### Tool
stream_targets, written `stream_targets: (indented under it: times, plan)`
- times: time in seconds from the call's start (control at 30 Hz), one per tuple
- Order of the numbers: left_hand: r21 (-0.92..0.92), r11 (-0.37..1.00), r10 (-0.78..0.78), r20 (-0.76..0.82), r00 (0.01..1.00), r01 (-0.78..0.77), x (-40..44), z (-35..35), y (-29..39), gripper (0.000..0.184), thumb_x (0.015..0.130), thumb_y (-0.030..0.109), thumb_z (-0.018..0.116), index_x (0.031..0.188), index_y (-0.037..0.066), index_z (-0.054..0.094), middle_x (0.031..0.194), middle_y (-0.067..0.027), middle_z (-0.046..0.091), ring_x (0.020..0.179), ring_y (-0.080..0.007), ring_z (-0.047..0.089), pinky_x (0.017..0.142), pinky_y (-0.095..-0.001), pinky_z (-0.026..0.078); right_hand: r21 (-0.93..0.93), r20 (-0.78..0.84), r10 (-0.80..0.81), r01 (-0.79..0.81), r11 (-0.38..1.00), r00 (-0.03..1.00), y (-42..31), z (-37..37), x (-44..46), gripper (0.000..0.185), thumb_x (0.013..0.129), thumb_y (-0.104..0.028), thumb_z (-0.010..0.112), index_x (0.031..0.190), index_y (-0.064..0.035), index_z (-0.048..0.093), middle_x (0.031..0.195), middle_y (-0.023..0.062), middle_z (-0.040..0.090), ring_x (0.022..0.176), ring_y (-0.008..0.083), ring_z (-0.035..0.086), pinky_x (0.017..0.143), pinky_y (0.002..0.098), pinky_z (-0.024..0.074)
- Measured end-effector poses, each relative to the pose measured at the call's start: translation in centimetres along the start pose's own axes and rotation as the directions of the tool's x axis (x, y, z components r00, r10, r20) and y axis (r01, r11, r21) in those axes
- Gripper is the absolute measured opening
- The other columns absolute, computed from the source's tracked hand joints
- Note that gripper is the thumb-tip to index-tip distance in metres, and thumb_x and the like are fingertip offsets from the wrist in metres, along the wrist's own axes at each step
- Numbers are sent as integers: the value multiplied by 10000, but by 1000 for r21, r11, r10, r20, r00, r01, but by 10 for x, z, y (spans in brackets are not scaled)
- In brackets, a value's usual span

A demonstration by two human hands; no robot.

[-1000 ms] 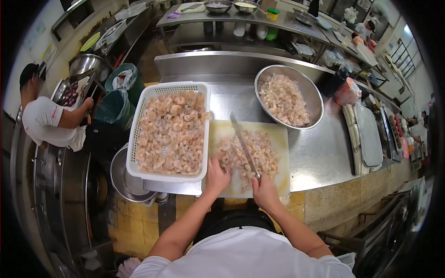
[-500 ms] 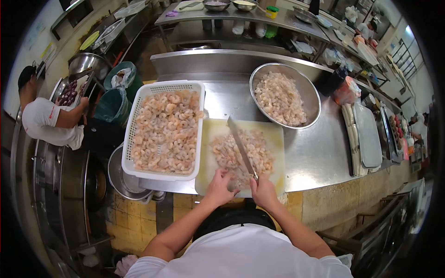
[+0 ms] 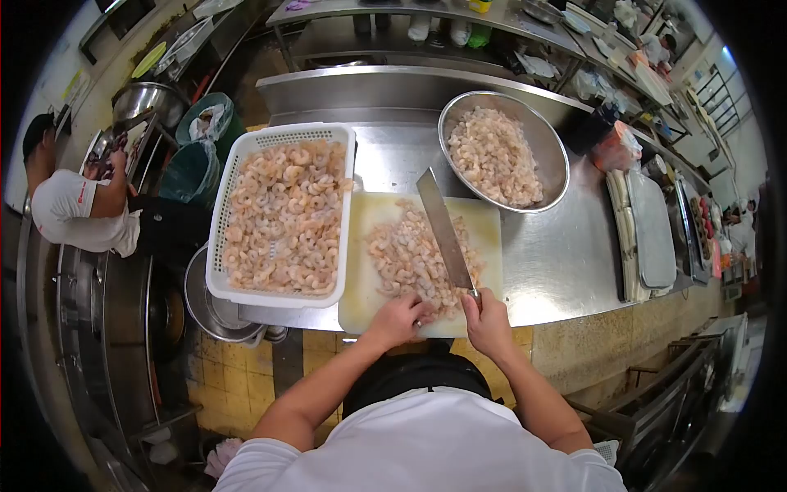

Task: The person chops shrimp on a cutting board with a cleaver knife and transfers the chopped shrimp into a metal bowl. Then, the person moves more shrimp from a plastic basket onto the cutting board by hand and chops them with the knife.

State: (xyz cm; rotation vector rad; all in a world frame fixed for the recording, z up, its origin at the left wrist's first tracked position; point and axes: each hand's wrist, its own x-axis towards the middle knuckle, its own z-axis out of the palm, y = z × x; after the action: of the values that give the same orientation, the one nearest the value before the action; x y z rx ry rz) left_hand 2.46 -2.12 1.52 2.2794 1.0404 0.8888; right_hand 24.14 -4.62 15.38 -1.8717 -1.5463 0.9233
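Observation:
A knife with a broad metal blade is in my right hand, its fingers wrapped round the handle. The blade slants up and left over the chopped shrimp heaped on a pale cutting board. At the near edge of that heap is my left hand, fingers curled inward by the shrimp; whatever they hold, if anything, is hidden. To the left, a white perforated basket holds peeled shrimp. Behind the board on the right stands a steel bowl full of shrimp pieces.
The steel table has a raised back edge. A steel pot sits below the basket's left side. Grey trays stand at the right end. At the far left, another person works near lined bins.
My right hand and the knife have moved right, the blade turning its broad side toward me. My left hand has shifted slightly right, its fingers more curled. The whole view has shifted slightly.

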Motion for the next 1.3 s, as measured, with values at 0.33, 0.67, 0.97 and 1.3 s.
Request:
stream_targets:
  times: [0.33, 0.67, 0.97, 1.3]
  plan:
    - [-252, 878, -437, -73, 896, 408, 19, -8, 7, 248, 889, 108, 783, 1127, 102, 713, 1081, -127, 694, 934, -341, 721, 782, -442, 585, -129, -18, -25, 22, 991, 1000, 51, 43, -18, 297, 1054, -231, 647, 974, 49, 590, 767, 260, 665, 693, 448, 658, 627, 500, 491]
    - [-34, 732, -674, -188, 715, 681, -7, -49, -4, 370, 932, 215, 748, 1273, 98, 662, 1129, -145, 690, 1048, -360, 690, 890, -472, 553, -162, 20, -1, 4, 987, 1000, 25, 57, -13, 346, 1043, -300, 632, 997, 42, 606, 857, 319, 690, 833, 551, 668, 729, 592, 523]
    - [-140, 763, -645, -230, 729, 631, -7, -45, -24, 411, 935, 161, 747, 1322, 68, 643, 1042, -141, 663, 855, -316, 675, 796, -434, 554, -119, -31, -30, 26, 993, 999, -12, 54, -4, 344, 1042, -282, 632, 989, 57, 605, 845, 326, 680, 815, 542, 667, 714, 595, 516]
    - [-324, 628, -772, -143, 620, 707, -11, -42, -34, 487, 953, 72, 587, 1434, 25, 530, 1080, -122, 632, 966, -292, 664, 904, -423, 537, -25, 5, -74, 74, 997, 997, -29, 77, -4, 360, 1037, -274, 643, 932, 69, 609, 831, 346, 674, 806, 548, 671, 716, 618, 512]
